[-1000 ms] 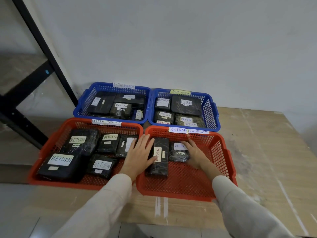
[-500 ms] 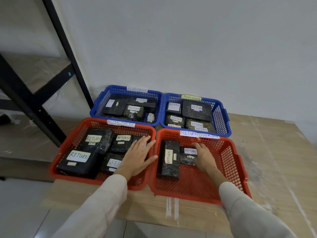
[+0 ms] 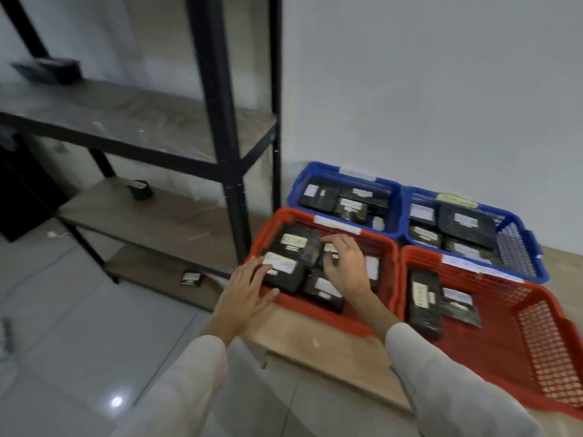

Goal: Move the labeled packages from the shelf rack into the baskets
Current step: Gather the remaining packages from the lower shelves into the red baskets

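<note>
my left hand lies flat with the grip spread, fingers over the near-left rim of the left red basket and touching the white label of the front black package. my right hand hovers over the same basket, grip loosely curled and holding nothing, fingertips above a labeled package at its middle. several black labeled packages fill this basket. the right red basket beside it holds two packages at its left side. two blue baskets behind, against the wall, hold more. all four baskets sit on the wooden tabletop. the black shelf rack stands to the left; small dark items rest on its shelves, too blurred to identify.
</note>
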